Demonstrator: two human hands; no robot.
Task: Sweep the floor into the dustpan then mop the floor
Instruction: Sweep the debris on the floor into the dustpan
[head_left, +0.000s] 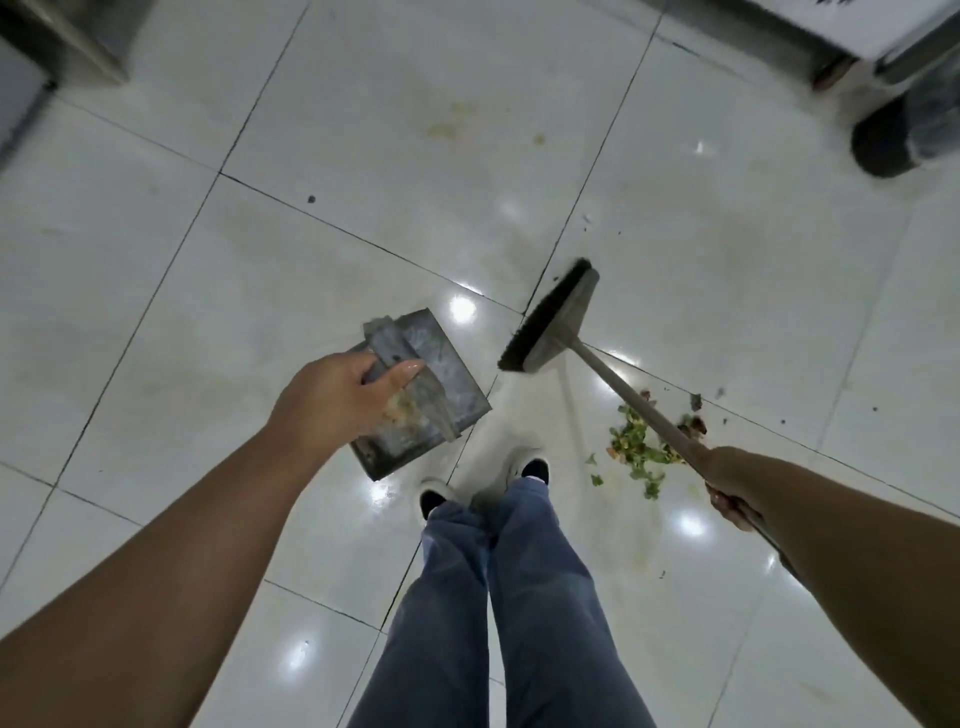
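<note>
Sweeping is the step in hand: the left hand (332, 402) grips the dustpan (421, 395) by its handle, the right hand (730, 491) holds the broom (550, 322). Next, the green scraps (641, 452) on the floor (208, 260) by the right foot need brushing into the lowered pan.

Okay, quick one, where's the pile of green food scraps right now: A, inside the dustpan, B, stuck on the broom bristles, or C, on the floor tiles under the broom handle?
C: the green food scraps lie on the floor tile beneath the broom handle, apart from the dustpan.
</note>
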